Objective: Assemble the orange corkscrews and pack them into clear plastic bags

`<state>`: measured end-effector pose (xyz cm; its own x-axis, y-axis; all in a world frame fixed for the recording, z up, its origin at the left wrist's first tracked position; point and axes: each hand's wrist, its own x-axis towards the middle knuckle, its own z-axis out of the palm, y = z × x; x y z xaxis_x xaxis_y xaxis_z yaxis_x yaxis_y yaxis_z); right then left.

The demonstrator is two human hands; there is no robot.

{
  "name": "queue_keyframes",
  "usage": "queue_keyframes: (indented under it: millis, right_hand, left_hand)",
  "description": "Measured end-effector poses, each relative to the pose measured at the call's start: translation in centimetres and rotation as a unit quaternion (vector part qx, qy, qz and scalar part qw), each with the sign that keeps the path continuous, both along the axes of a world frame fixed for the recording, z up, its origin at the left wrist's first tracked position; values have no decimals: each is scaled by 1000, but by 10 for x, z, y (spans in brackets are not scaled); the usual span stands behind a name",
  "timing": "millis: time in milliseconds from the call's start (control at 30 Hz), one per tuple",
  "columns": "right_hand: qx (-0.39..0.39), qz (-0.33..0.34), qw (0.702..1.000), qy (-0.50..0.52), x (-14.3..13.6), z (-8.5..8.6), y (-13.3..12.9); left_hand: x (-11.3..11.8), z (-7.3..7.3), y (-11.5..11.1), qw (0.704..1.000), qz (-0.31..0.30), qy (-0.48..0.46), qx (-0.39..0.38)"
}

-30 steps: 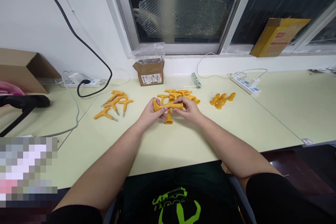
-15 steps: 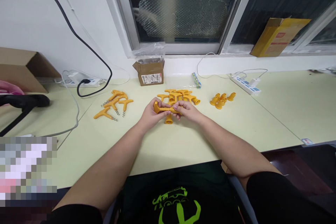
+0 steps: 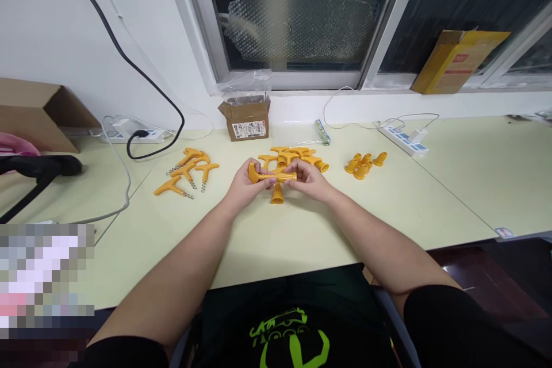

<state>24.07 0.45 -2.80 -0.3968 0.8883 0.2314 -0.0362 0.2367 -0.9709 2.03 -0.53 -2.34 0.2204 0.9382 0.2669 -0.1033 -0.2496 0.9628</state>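
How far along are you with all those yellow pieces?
Four corkscrews lie loose at the left. Both hands, left hand and right hand, hold one yellow handle with a cap on it. A pile of handles and several caps still wait.

Bright even indoor light, dark window panes, soft faint shadows, wide-angle bending at edges, pixelated lower-left patch
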Motion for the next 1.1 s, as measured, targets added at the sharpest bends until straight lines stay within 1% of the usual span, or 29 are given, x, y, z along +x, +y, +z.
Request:
queue_keyframes:
  millis: [67, 133, 200, 233, 267, 333, 400, 500, 567, 700, 800, 933, 1000, 1033, 1067, 1100]
  right_hand:
    - [-57, 13, 998, 0, 0, -2, 2]
    - [-134, 51, 990, 7, -1, -4, 4]
    - [-183, 89, 979, 10, 1, -3, 4]
    - [-186, 101, 977, 9, 2, -2, 4]
    - [-174, 104, 979, 7, 3, -1, 3]
    - [-128, 101, 987, 2, 5, 2, 2]
    - [-99, 114, 989, -2, 6, 4, 1]
    - [-116, 155, 981, -6, 3, 1, 0]
    - [-124, 161, 979, -14, 1, -3, 0]
    - [-99, 161, 981, -41, 3, -4, -1]
    - [-88, 148, 984, -56, 7, 2, -2]
    - [-92, 132, 985, -55, 13, 7, 0]
    - [-83, 101, 990, -61, 16, 5, 3]
    - [-75, 74, 992, -71, 18, 4, 5]
    - [-64, 44, 993, -85, 19, 2, 7]
    - [-54, 12, 993, -104, 21, 0, 9]
  left_hand:
    - [-1, 0, -1, 1000, -14, 11, 8]
    - [-1, 1, -2, 999, -31, 24, 16]
    - [0, 1, -3, 998, -43, 31, 16]
    - [0, 1, -4, 998, -48, 32, 11]
    - [0, 1, -4, 998, -56, 33, 2]
    - [1, 1, -4, 996, -82, 37, -20]
    - [0, -1, -4, 992, -111, 45, -42]
    - [0, -2, -5, 986, -138, 68, -65]
    - [0, -2, -5, 984, -146, 75, -72]
    - [-1, -4, -3, 986, -140, 59, -63]
    - [-2, -6, 1, 990, -117, 41, -62]
    - [-6, -5, 6, 997, -45, 47, -42]
    - [-13, -3, 11, 997, 18, 78, -10]
    - [-18, -2, 13, 992, 61, 109, 12]
    - [-24, 0, 17, 981, 111, 153, 35]
    - [-32, 1, 20, 962, 167, 207, 58]
